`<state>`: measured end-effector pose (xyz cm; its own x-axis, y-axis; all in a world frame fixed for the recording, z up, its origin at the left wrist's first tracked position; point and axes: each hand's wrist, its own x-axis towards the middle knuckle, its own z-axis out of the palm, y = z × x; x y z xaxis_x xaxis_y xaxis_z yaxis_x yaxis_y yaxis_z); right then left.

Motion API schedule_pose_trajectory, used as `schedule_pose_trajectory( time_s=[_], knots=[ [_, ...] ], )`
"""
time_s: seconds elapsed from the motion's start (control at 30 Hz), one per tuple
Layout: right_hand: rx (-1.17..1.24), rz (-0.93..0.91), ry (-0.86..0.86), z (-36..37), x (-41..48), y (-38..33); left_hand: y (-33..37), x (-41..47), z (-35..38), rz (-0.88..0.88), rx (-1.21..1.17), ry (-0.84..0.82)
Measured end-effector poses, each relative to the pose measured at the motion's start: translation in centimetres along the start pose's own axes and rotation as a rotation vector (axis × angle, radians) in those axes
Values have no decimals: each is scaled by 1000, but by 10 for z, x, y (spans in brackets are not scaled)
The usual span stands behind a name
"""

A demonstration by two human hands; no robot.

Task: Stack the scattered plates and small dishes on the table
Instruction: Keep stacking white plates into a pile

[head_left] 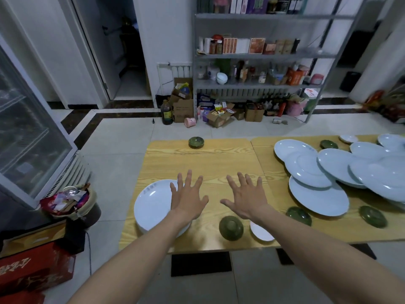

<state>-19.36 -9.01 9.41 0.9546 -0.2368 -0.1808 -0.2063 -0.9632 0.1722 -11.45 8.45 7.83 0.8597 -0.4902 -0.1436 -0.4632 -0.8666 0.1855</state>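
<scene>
Both my hands hover flat over the wooden table (203,163), fingers spread, holding nothing. My left hand (188,196) is over the right edge of a short stack of white plates (151,207) at the front left. My right hand (245,198) is beside it, above bare wood. A green small dish (231,228) lies upside down near the front edge, with a small white dish (260,233) partly under my right forearm. Several large white plates (317,170) overlap in a loose heap on the right. Green dishes lie at the front right (299,215) (372,216) and far left (196,142).
More small dishes (328,144) sit at the far right of the table. A full bin (72,200) and a glass-door fridge (26,137) stand left of the table. A metal shelf (258,84) with boxes and bottles stands across the tiled floor.
</scene>
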Motion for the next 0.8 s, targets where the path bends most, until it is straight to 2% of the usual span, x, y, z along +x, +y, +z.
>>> schedule_pose_trajectory(
  time_s=[0.43,0.8],
  knots=[
    [119,200,45,26,-38,191,200,42,7,127,14,37],
    [167,315,10,45,-21,304,318,113,30,291,7,-2]
  ],
)
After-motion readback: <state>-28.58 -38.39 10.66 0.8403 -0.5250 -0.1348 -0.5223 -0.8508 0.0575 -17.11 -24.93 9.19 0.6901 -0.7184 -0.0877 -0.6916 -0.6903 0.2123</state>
